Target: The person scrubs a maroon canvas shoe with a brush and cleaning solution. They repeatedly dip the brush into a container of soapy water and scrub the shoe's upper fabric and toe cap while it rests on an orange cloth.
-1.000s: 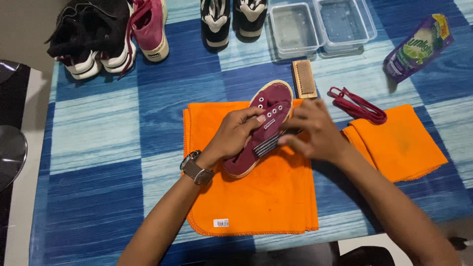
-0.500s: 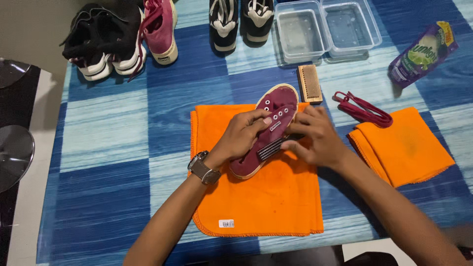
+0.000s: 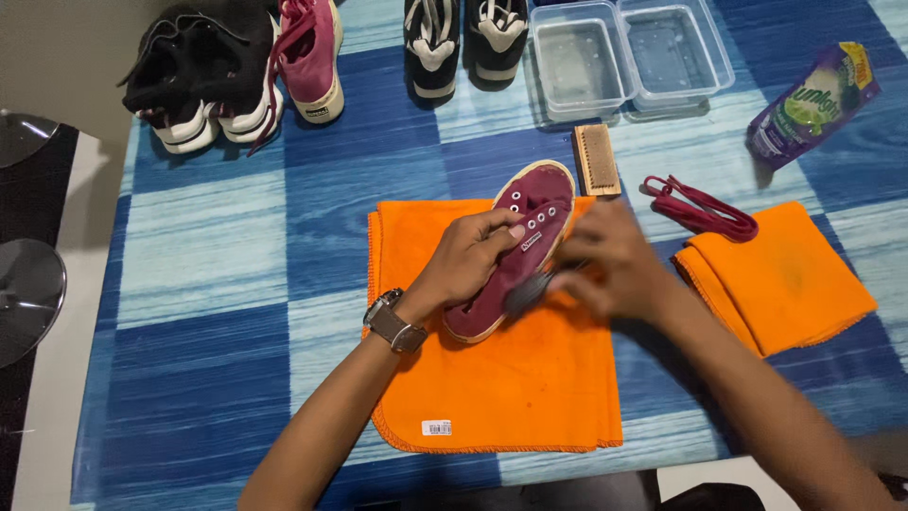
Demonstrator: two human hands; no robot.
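Resting on the big orange cloth (image 3: 492, 378), the maroon shoe (image 3: 515, 255) lies tilted on its side, with its toe pointing toward the wooden brush (image 3: 596, 159) just beyond the cloth's far edge. The left hand (image 3: 468, 260) holds the shoe from its left side, its fingers (image 3: 499, 225) curled over the eyelet row. The right hand (image 3: 610, 255) is blurred at the shoe's right side and seems to grip a dark brush (image 3: 530, 291) against the upper; how its fingers close I cannot tell.

I think the main risk is slipping: if the left hand grips weakly, the shoe could twist under a hard stroke. A wide stroke could also carry the right hand toward the maroon laces (image 3: 700, 208), which lie to the right of the shoe, near the folded orange cloth (image 3: 785, 274).
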